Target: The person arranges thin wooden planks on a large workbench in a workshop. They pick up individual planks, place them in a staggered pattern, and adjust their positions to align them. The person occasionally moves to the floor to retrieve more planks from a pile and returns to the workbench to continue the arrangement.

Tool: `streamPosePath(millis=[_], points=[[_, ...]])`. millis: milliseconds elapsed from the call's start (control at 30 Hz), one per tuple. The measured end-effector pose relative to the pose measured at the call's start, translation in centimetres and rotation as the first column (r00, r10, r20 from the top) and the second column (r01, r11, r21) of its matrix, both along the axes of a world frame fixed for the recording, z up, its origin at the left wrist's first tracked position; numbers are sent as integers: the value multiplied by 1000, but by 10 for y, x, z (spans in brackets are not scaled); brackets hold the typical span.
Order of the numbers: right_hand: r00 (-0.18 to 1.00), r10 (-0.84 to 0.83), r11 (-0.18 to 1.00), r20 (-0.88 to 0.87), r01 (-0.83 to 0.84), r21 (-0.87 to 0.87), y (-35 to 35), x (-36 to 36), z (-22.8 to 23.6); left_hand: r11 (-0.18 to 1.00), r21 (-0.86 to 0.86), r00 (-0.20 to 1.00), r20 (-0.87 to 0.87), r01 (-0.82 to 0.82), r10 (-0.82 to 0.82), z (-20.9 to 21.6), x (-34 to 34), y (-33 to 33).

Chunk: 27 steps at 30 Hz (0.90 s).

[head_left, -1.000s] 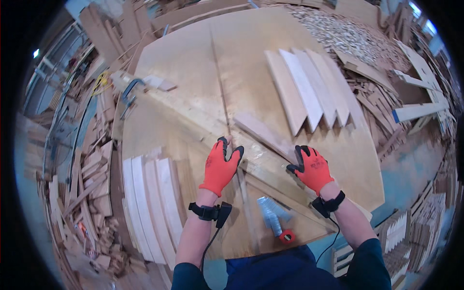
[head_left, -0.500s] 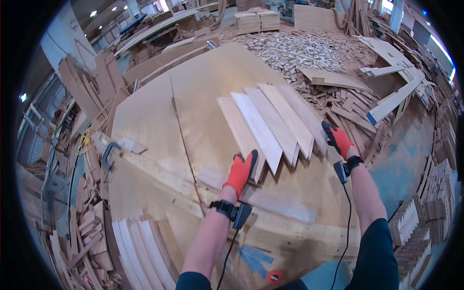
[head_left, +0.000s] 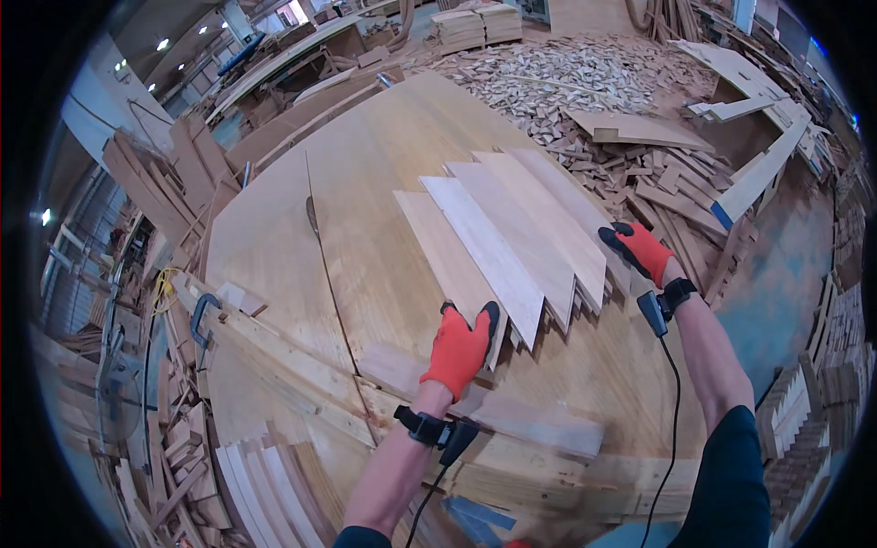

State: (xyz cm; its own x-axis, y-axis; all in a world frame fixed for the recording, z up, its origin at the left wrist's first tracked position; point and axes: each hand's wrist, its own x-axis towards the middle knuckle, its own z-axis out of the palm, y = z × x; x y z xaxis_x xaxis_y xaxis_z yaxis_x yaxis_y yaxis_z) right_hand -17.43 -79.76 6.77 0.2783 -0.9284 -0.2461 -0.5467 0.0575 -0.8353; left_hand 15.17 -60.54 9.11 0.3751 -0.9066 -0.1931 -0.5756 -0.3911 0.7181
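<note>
Several pale wooden boards lie slanted side by side on a large plywood tabletop, their pointed near ends staggered. One board is whiter than its neighbours. My left hand, in a red glove with black fingertips, rests against the near end of the leftmost board, thumb and finger spread apart. At the right side of the row, my right hand, gloved alike, touches the outermost board with its fingers stretched toward it. The undersides of the boards are hidden.
A flat wood strip lies near the front edge. A blue clamp grips a beam at left. More boards stand at the lower left. Heaps of offcuts cover the floor beyond. Cables hang from both wrists.
The view has shifted, so the tabletop sits lower and the boards look larger. My left hand has turned slightly, its fingers spread wider at the board's end. My right hand stays beside the row.
</note>
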Motion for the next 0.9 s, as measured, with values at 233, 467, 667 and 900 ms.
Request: streamPosePath(millis=[233,467,667,900], points=[[992,88,995,-90,-93,-43,-2,7,8,985,-172,979,-205,-32,-4,4,7,-1],[986,129,987,-101,-138,-85,-4,2,-1,998,-68,991,-132,-4,-5,0,15,-3],[987,109,993,-115,-113,-23,1,-1,7,996,-70,966,-255,-50,31,11,12,0],[958,-61,683,-279,-164,-712,67,70,74,988,-40,766,-637,-146,87,-44,50,15]])
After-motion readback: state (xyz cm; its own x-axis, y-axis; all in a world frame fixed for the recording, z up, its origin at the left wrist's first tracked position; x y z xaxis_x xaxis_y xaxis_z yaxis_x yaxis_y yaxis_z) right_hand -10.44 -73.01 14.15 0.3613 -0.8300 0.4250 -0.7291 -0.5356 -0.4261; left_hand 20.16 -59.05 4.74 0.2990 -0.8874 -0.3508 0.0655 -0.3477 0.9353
